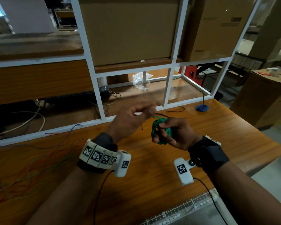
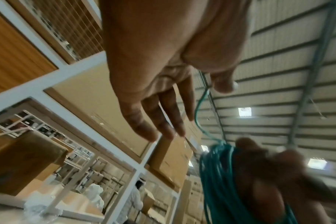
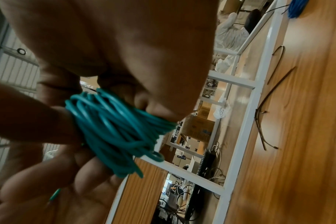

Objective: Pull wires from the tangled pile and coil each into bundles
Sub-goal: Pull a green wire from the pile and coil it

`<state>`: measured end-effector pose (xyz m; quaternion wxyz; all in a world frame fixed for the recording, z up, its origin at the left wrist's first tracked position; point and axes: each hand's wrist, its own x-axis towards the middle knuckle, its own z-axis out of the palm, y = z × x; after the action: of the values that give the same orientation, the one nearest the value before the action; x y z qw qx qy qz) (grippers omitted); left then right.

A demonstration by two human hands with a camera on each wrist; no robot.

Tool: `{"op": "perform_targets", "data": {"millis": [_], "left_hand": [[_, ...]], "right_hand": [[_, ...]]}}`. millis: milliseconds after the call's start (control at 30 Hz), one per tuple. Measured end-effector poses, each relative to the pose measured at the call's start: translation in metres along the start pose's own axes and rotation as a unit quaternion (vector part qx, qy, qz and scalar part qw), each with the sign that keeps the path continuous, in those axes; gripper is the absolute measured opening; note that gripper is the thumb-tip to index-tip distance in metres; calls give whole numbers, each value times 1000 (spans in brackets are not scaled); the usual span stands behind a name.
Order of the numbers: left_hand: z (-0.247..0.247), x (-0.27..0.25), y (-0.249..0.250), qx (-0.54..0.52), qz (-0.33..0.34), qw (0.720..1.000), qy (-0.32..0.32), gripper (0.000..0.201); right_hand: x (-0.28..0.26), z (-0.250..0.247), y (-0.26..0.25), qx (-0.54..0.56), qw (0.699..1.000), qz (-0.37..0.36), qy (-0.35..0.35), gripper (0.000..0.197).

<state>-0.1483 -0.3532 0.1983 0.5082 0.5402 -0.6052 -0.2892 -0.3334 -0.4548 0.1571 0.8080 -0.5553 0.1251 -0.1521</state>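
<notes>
My right hand [image 1: 173,137] grips a coiled bundle of green wire [image 1: 160,132] above the wooden table [image 1: 152,184], fingers curled round its loops. In the right wrist view the green bundle [image 3: 115,128] sits between the thumb and fingers of that hand [image 3: 125,45]. My left hand [image 1: 136,116] is raised just left of the bundle and is motion-blurred. In the left wrist view a loose green strand [image 2: 199,118] runs from the bundle [image 2: 215,174] up to the thumb [image 2: 224,84], pinched against the straight fingers [image 2: 153,121].
Thin loose wires of mixed colours [image 1: 39,159] sprawl over the table's left side. A blue coiled bundle [image 1: 202,108] and short black wire pieces [image 1: 175,109] lie by the white metal frame [image 1: 167,85]. A cardboard box [image 1: 263,98] stands at right, a mesh tray [image 1: 185,208] at the near edge.
</notes>
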Motion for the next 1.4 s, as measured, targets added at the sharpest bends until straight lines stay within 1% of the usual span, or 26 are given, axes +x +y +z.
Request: {"op": "perform_targets", "data": {"millis": [33,67,100,200,267,333,367,433,467,567,600,667,700,767,833,900,933,967,1000,1033,1067,1133,1167,1200,1300,1400], "left_hand": [[8,0,-3,35,-7,998,-43,33],[14,-2,-8,45,-5,997,-59,30],[19,-6,-16,27,-1,998,-61,29],[26,-18,-37,-105,-30,992,-58,32],[30,-25,-46,-167,-43,983,-64,43],[32,-28,-52,-192,-49,978,-64,55],[32,-29,-55,-202,-48,976,-63,56],[31,-31,-62,-216,-43,974,-57,50],[32,-32,-65,-217,-38,974,-49,45],[39,-34,-75,-160,-24,987,-2,34],[41,-35,-77,-127,-18,992,15,30],[44,-35,-79,-70,-4,996,46,23],[44,-35,-79,-47,1,997,63,21],[46,-36,-78,-18,11,996,91,16],[50,-36,-79,-9,13,993,118,15],[50,-37,-79,-16,0,988,156,17],[48,-38,-80,-21,-8,984,174,14],[44,-39,-82,-21,-10,981,192,11],[38,-41,-84,-7,-7,978,209,12],[33,-42,-84,10,0,976,219,13],[27,-44,-85,27,4,974,225,13],[22,-48,-85,46,9,972,228,10],[22,-50,-87,53,10,972,227,10],[23,-53,-90,58,12,972,227,11],[29,-58,-98,42,3,970,241,13],[33,-63,-104,-9,-21,962,271,13]], "right_hand": [[0,0,0,-2,1000,4,-12,29],[0,1,0,-4,1000,8,-26,29],[0,1,1,-9,999,12,-38,29],[0,-1,6,-17,998,31,-61,30],[-1,-2,10,-10,996,46,-77,29],[-2,1,13,55,992,69,-93,31],[-3,3,16,110,986,81,-96,40],[-4,4,22,196,971,92,-103,55],[-4,2,25,207,969,94,-101,58],[1,-1,33,159,981,95,-60,57],[3,-1,35,162,981,95,-41,52],[6,0,37,180,980,83,4,30],[6,2,38,184,979,82,23,26],[9,3,41,166,982,73,54,34],[14,2,45,135,985,63,88,36],[19,1,47,74,983,47,160,41],[19,-1,46,30,977,35,210,48],[15,-2,45,-2,966,19,256,51],[9,-3,43,-22,958,3,286,47],[2,-1,42,-33,957,-6,287,43],[-4,2,42,-44,964,-4,263,42],[-14,12,44,-63,974,7,216,51],[-16,19,45,-64,978,2,199,51],[-15,26,48,-70,979,-11,193,47],[-7,44,59,-113,962,-64,239,29],[-1,53,76,-126,943,-106,290,24]]}}
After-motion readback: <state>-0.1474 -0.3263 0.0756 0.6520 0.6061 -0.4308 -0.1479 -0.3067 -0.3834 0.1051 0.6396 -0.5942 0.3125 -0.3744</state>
